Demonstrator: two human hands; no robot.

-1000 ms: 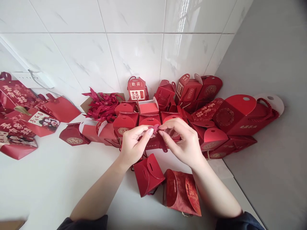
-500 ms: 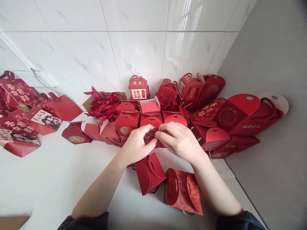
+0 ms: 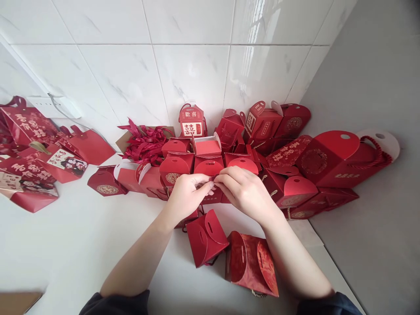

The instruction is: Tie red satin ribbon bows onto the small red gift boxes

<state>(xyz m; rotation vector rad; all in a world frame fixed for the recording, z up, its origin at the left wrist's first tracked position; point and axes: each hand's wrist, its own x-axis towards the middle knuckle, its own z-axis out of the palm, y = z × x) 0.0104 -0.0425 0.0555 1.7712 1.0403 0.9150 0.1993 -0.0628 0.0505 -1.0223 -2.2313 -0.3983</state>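
Note:
My left hand (image 3: 187, 193) and my right hand (image 3: 243, 192) meet fingertip to fingertip over a row of red gift boxes (image 3: 177, 165). Both are closed in a pinch. A thin dark red strip (image 3: 212, 178) shows between the fingertips; the fingers hide most of it, so I cannot tell its exact kind. Just below the hands sits a plain red gift box (image 3: 207, 238), its rounded slotted flaps folded over the top. Beside it, under my right forearm, stands a patterned red gift box (image 3: 252, 262) with a twisted cord at its base. Another small red box (image 3: 187, 222) is partly hidden by my left wrist.
A bundle of red ribbons (image 3: 144, 144) fills a cardboard box at the back. More red boxes (image 3: 328, 157) are stacked against the grey panel on the right. Red bags (image 3: 31, 127) stand at the left near a wall socket (image 3: 54, 107). The tiled wall (image 3: 193, 65) closes the back.
My fingertips have drawn closer together, and less of the dark red piece shows between them. The view has shifted slightly; the boxes have stayed put.

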